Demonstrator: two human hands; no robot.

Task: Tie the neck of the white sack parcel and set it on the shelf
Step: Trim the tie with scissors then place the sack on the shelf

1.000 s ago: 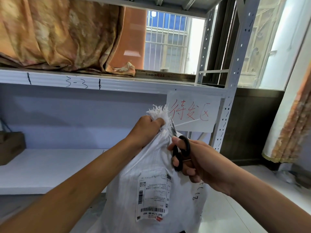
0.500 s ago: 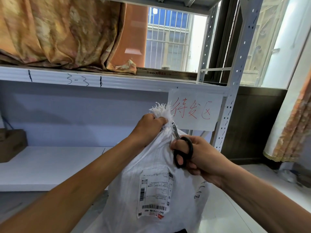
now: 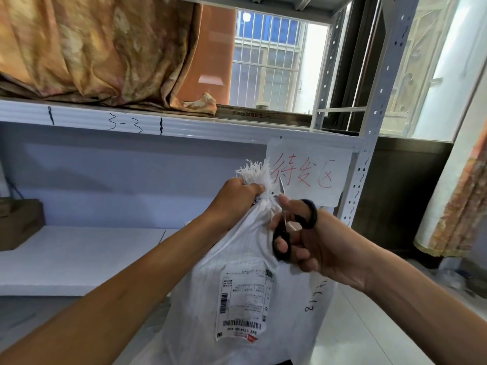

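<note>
The grip of the left hand (image 3: 234, 198) is closed tight round the gathered neck (image 3: 263, 206) of the white woven sack parcel (image 3: 250, 259), just under its frayed top edge (image 3: 253, 171), at the centre of the frame. The grip of the right hand (image 3: 324, 248) holds the black-handled scissors (image 3: 308, 214), thumb and fingers through the loops, with the blades pointing up against the right side of the neck. The fist hides whether any tie is round the neck.

The sack fills the lower centre of the frame, its shipping label (image 3: 245, 304) facing the camera and its base out of view. It is in front of the lower shelf board (image 3: 79, 254), not on it.

The woven plastic looks soft and rather slick, and the bulging body suggests some weight. The bunched neck is probably the best hold for tying. For the lift, a second hand under the body would likely be safer, since the frayed strands could slip.
</note>
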